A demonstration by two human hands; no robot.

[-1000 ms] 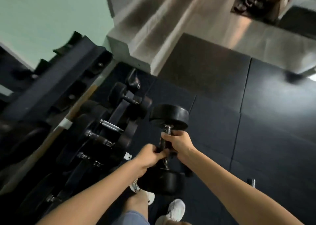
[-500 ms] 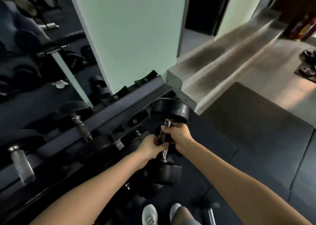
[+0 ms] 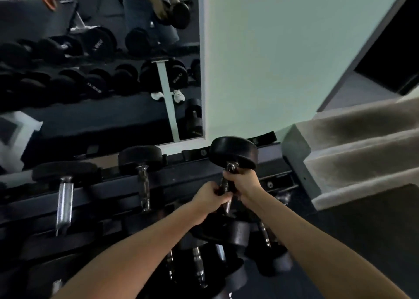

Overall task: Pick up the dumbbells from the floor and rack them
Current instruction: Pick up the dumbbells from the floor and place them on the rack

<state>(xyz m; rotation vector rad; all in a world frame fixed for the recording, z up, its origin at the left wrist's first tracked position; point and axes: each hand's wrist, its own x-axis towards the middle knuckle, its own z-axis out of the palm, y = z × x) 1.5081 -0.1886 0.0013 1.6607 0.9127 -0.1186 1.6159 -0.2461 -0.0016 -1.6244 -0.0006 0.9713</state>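
Note:
A black round-headed dumbbell [image 3: 233, 151] with a knurled metal handle hangs in the air, tilted with one head up, over the right end of the dark dumbbell rack [image 3: 204, 178]. My left hand [image 3: 209, 196] grips the lower part of the handle. My right hand [image 3: 243, 180] grips it just under the upper head. The lower head is mostly hidden behind my hands. Two racked dumbbells [image 3: 140, 160] lie on the top tier to the left. Several more dumbbells [image 3: 238, 233] sit on the lower tier below my hands.
A wall mirror [image 3: 102, 60] behind the rack reflects the rack, dumbbells and a person's legs. A pale green wall [image 3: 272, 60] stands to the right. Carpeted steps [image 3: 362, 151] rise at the right, beside dark floor mats [image 3: 374, 242].
I have lifted the dumbbell from near the floor up to the rack's top tier. My view has tilted up from the floor mats to the mirror and wall.

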